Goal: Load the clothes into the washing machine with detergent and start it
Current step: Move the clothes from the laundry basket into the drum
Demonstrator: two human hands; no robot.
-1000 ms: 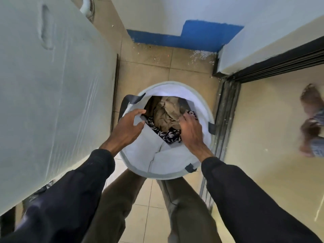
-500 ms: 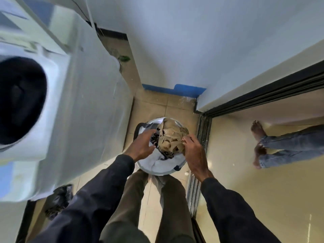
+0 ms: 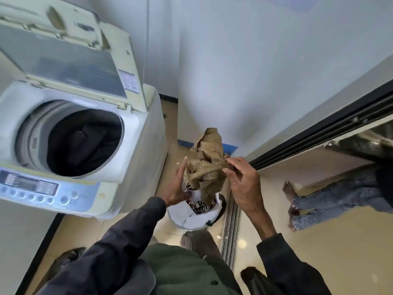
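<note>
A crumpled tan garment hangs in the air above the white laundry basket. My right hand pinches its right edge. My left hand lies flat against the garment's left side with straight fingers. A black-and-white patterned cloth stays in the basket on the floor. To the left stands the top-loading washing machine with its lid raised. Dark clothes lie in its drum. Its control panel faces me.
A white wall stands behind the basket, with a blue strip at its foot. A sliding door track runs along the floor at right. Beyond it a person's bare feet and jeans show. My legs are below.
The tan garment has come up out of the basket between my hands. The view has risen, so the washing machine's open drum and lid now show at left.
</note>
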